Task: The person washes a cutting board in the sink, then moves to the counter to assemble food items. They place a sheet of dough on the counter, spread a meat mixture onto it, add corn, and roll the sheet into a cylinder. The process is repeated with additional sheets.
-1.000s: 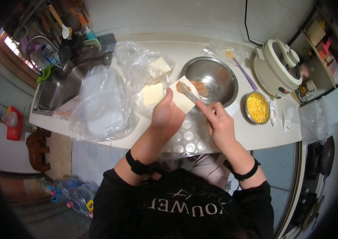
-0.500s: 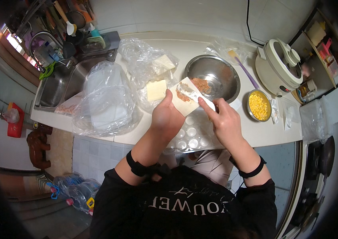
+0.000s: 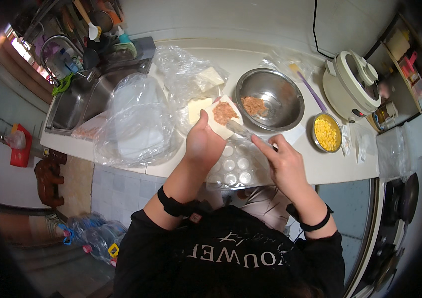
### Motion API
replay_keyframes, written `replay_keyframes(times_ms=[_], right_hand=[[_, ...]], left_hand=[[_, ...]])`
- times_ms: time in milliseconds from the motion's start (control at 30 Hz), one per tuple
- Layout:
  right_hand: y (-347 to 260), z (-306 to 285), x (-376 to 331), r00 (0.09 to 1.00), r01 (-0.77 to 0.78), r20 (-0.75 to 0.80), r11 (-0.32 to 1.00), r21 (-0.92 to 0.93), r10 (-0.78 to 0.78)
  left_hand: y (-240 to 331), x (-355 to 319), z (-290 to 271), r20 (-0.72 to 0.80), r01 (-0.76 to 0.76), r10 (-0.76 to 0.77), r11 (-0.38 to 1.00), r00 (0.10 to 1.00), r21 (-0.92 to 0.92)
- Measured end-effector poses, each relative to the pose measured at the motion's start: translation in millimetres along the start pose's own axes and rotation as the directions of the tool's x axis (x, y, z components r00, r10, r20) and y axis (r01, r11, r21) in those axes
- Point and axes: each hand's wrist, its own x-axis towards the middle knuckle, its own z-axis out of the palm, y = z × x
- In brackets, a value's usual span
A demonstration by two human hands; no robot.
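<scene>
A square, pale dough wrapper (image 3: 219, 130) rests on the fingers of my left hand (image 3: 204, 145), with my thumb along its left edge. Pinkish minced meat (image 3: 224, 113) lies spread on the middle of it. My right hand (image 3: 285, 160) grips a flat metal spreading utensil (image 3: 240, 129), its tip touching the wrapper's near right part by the meat. Just beyond stands a steel mixing bowl (image 3: 284, 103) with more mince at its left side. A stack of wrappers (image 3: 197, 109) lies to the left, partly behind my left hand. Below my hands is a clear plastic tray (image 3: 229, 166) with round hollows.
A small bowl of corn kernels (image 3: 326, 133) stands at right, near a purple-handled brush (image 3: 313, 93) and a cream cooker (image 3: 352, 89). Plastic-wrapped white containers (image 3: 136, 116) lie at left, beside the sink (image 3: 67, 111). Another pale block (image 3: 210, 78) sits in plastic behind the wrappers.
The utensil has drawn back toward me, from over the mince to the wrapper's near part, uncovering the mince. My left hand and the wrapper have tilted slightly. The view has shifted a little.
</scene>
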Motion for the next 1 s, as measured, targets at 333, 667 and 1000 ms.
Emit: replay_keyframes(times_ms=[333,667,1000], right_hand=[[-1.8,6.8,-7.8,1.000,0.011,-0.030,0.996,0.085,-0.009],[8.1,-2.9,-3.7,0.999,0.014,-0.039,1.000,-0.001,-0.014],[-11.0,4.0,2.9,0.994,0.054,-0.099,0.994,0.092,-0.044]], left_hand=[[2.7,1.4,-0.1,0.015,-0.008,0.009,0.998,1.000,-0.059],[2.9,-5.8,-0.5,0.021,0.029,-0.028,0.999,0.999,-0.046],[-2.9,-7.4,1.7,0.044,0.050,-0.049,0.999,0.998,-0.013]])
